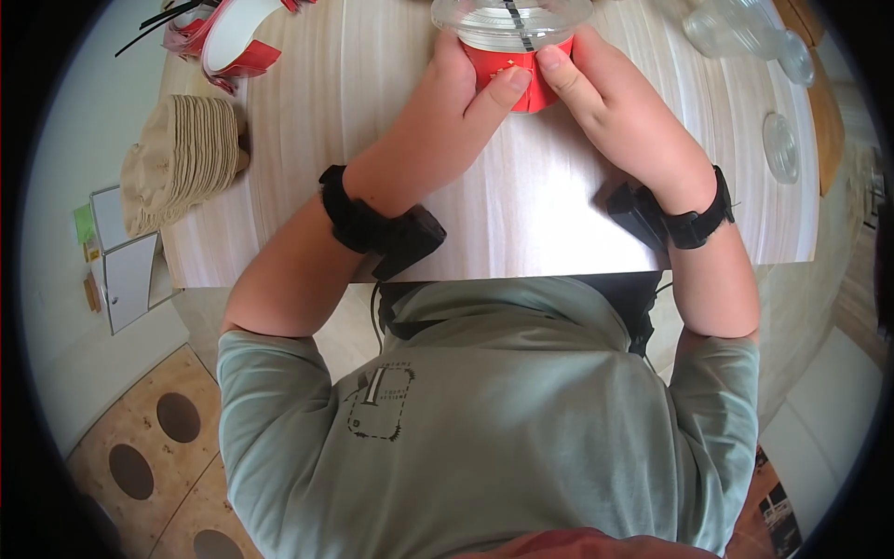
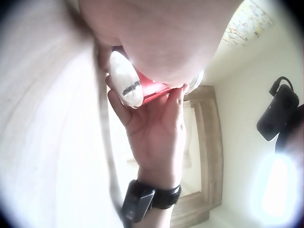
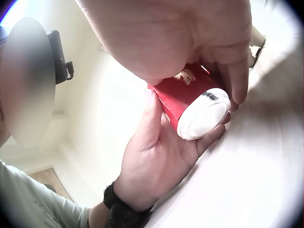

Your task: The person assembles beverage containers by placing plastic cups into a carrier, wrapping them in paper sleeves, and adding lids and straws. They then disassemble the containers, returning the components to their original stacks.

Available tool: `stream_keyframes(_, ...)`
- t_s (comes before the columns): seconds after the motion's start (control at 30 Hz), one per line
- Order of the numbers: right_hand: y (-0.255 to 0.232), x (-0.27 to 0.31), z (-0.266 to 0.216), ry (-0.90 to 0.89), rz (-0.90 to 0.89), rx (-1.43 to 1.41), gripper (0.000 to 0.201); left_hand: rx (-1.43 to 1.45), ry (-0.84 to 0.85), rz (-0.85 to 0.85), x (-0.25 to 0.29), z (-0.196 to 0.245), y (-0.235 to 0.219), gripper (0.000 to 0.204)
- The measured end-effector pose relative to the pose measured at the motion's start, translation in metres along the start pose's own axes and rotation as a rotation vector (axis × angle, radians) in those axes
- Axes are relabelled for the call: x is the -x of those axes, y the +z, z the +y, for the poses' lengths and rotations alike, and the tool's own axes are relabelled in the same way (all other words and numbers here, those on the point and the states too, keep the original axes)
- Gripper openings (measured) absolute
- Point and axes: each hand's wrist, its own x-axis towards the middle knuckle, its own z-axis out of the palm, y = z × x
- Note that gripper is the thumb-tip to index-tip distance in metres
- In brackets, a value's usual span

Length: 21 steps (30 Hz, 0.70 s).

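A clear plastic cup (image 1: 512, 20) wrapped in a red paper sleeve (image 1: 535, 91) is held between both hands at the table's far side. The left hand (image 1: 447, 121) grips the sleeve from the left, its thumb on the near face. From the right, the right hand (image 1: 624, 112) holds it with its thumb close to the other thumb. In the right wrist view the red sleeve (image 3: 183, 92) carries gold marks, and the cup's round pale base (image 3: 204, 114) shows a dark mark. The fingers behind the cup are partly hidden.
Stacked brown pulp trays (image 1: 186, 158) stand at the table's left edge. Red-and-white paper sleeves (image 1: 233, 47) and black straws lie back left. Clear cups (image 1: 736, 33) lie back right, with a clear lid (image 1: 780, 147) near the right edge.
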Motion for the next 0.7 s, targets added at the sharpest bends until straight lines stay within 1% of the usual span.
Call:
stream_keyframes(0.2,0.0,0.0,-0.002,0.015,-0.014,0.088,0.057,-0.006,0.0,0.045,0.001,0.0,0.003,0.056)
stream_keyframes(0.3,0.0,0.0,-0.009,0.09,-0.055,0.066,0.048,-0.035,-0.006,0.087,0.003,0.004,0.002,0.057)
stream_keyframes(0.4,-0.008,-0.007,-0.016,0.093,-0.205,-0.065,0.05,-0.052,0.004,0.113,0.003,0.006,0.002,0.056)
stream_keyframes(0.43,-0.006,-0.006,-0.013,0.062,-0.175,-0.116,0.05,-0.053,0.01,0.117,0.003,0.006,0.003,0.056)
stream_keyframes(0.5,0.001,-0.004,-0.005,0.0,-0.116,-0.217,0.05,0.132,-0.011,0.151,0.005,-0.001,0.004,0.053)
stream_keyframes(0.53,-0.002,-0.004,-0.006,0.041,-0.13,-0.175,0.05,0.224,-0.021,0.168,0.006,-0.003,0.004,0.053)
stream_keyframes(0.6,-0.008,-0.004,-0.011,0.122,-0.158,-0.09,0.051,0.161,-0.075,0.14,0.005,0.004,0.003,0.05)
stream_keyframes(0.7,0.001,-0.003,-0.003,0.038,-0.061,-0.27,0.051,0.022,-0.187,0.117,0.01,0.007,-0.001,0.046)
